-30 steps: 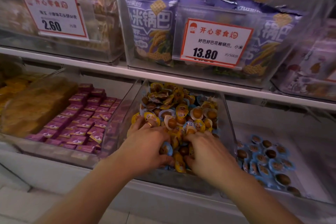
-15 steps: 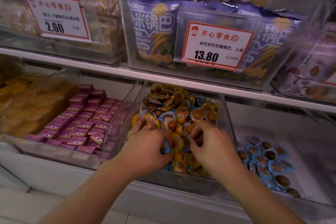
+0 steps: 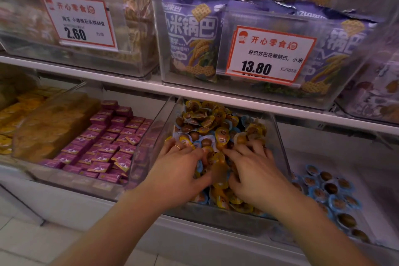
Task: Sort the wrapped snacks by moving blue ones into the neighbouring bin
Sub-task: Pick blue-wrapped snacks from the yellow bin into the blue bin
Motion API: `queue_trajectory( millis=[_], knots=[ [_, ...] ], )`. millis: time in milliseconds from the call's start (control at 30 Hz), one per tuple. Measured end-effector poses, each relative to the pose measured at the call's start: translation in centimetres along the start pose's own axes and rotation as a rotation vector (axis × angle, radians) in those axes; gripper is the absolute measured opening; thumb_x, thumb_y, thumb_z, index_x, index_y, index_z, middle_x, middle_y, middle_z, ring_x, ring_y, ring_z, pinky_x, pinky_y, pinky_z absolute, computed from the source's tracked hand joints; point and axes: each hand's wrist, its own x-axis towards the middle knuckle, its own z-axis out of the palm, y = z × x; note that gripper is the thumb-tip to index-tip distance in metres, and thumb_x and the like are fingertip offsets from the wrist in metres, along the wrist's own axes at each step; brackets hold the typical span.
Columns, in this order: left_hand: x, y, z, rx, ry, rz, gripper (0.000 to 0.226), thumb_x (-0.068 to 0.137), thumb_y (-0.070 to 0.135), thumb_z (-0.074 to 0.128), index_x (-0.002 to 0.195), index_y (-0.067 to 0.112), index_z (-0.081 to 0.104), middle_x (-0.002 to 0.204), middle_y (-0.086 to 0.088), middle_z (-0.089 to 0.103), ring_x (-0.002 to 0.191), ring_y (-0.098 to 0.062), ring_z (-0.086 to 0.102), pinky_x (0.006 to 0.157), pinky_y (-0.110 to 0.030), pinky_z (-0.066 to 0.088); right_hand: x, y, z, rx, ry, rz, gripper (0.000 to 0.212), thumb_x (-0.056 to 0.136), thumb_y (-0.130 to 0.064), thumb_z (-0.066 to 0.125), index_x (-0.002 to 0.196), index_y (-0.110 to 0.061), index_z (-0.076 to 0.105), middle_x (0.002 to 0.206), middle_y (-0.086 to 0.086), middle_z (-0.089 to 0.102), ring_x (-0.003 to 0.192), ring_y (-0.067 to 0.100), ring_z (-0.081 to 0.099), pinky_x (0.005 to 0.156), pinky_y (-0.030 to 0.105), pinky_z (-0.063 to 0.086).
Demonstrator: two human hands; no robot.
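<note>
- Blue-wrapped snacks (image 3: 206, 142) lie scattered among yellow ones (image 3: 222, 136) in the middle bin (image 3: 278, 136); sorted blue ones (image 3: 323, 190) sit in the neighbouring bin (image 3: 367, 157) at 3 o'clock.
- Risk: digging could bury blue pieces or drag yellow ones along, since the wrappers overlap.
- Left hand (image 3: 179, 170) and right hand (image 3: 254, 175) press into the pile, fingers bent; whether either pinches a piece, I cannot tell.
</note>
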Motion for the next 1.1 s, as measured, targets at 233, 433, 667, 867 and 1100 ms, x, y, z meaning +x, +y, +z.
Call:
queue_trajectory(
  millis=[233, 433, 667, 867, 1100],
  knots=[
    [-0.1, -0.1, 0.5, 0.152, -0.050, 0.051, 0.058, 0.080, 0.074, 0.035, 0.111, 0.034, 0.063, 0.106, 0.010, 0.064, 0.118, -0.021, 0.053, 0.120, -0.050, 0.014, -1.1, 0.2, -1.0, -0.015, -0.171, -0.005, 0.089, 0.076, -0.059, 0.062, 0.152, -0.031, 0.026, 0.152, -0.004, 0.029, 0.138, 0.027, 0.018, 0.110, 0.048, 0.026],
    [0.2, -0.5, 0.5, -0.040, 0.114, 0.009, 0.037, 0.097, 0.057, 0.036, 0.095, 0.030, 0.060, 0.091, 0.010, 0.060, 0.097, -0.017, 0.055, 0.095, -0.033, 0.033, -1.2, -1.6, -0.3, -0.181, 0.007, 0.031, 0.059, 0.084, -0.053, 0.060, 0.130, -0.019, 0.050, 0.137, 0.000, 0.049, 0.125, 0.028, 0.032, 0.096, 0.043, 0.028],
    [0.3, 0.3, -0.5, -0.422, 0.276, -0.068, 0.039, 0.099, 0.057, 0.031, 0.099, 0.025, 0.054, 0.088, 0.017, 0.052, 0.087, -0.009, 0.051, 0.068, -0.032, 0.040, -1.4, -0.8, -0.5, -0.213, 0.079, -0.074, 0.039, 0.086, -0.042, 0.057, 0.118, -0.019, 0.061, 0.125, 0.001, 0.059, 0.119, 0.028, 0.041, 0.091, 0.042, 0.034],
    [-0.1, 1.2, -0.8, -0.580, 0.277, -0.065, 0.034, 0.097, 0.061, 0.035, 0.106, 0.034, 0.053, 0.094, 0.017, 0.060, 0.088, 0.001, 0.059, 0.067, -0.018, 0.045, -1.2, -0.8, -0.2, -0.250, 0.068, -0.053, 0.041, 0.084, -0.035, 0.063, 0.122, -0.021, 0.057, 0.133, 0.001, 0.056, 0.123, 0.028, 0.039, 0.094, 0.043, 0.031],
    [0.2, 1.9, -1.0, -0.761, 0.291, -0.168, 0.032, 0.092, 0.061, 0.037, 0.102, 0.037, 0.056, 0.079, 0.029, 0.061, 0.072, 0.003, 0.058, 0.058, -0.013, 0.039, -1.7, -1.5, -2.5, 0.802, 0.461, 0.290, 0.015, 0.087, -0.044, 0.068, 0.096, -0.032, 0.065, 0.088, -0.014, 0.070, 0.086, 0.002, 0.064, 0.073, 0.027, 0.051]
  ],
)
